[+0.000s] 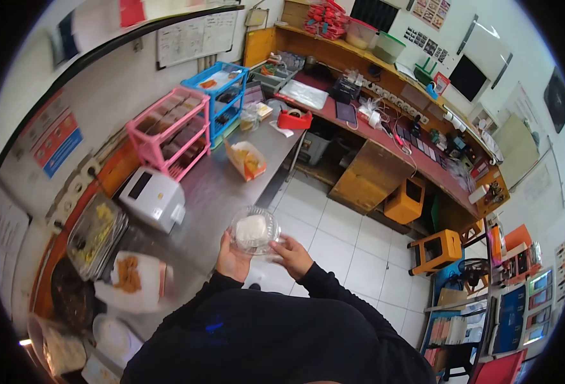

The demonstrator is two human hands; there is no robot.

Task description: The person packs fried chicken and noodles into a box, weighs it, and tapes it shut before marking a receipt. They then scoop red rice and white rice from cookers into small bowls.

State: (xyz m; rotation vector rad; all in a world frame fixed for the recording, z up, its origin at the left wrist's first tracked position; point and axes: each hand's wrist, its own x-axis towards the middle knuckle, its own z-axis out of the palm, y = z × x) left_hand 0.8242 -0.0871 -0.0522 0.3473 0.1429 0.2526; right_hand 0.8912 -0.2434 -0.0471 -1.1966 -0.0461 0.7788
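Note:
Between my two hands is a round clear plastic food container (pixel 270 225) with a domed lid. A white lump of food, perhaps rice, (pixel 252 228) shows inside it. My left hand (pixel 232 258) grips the container's lower left side. On the opposite side, my right hand (pixel 291 256) has its fingers closed on the rim. The container is held up in front of my body, near the edge of the steel counter (pixel 213 203). A paper food tray (pixel 246 160) with orange-brown food stands on the counter beyond it.
Along the counter are a white printer-like machine (pixel 152 200), a pink rack (pixel 170 131), a blue rack (pixel 222 96) and a red tape dispenser (pixel 294 120). Fried food (pixel 127 275) lies on white paper at the left. Orange stools (pixel 437 251) stand on the tiled floor (pixel 340 233).

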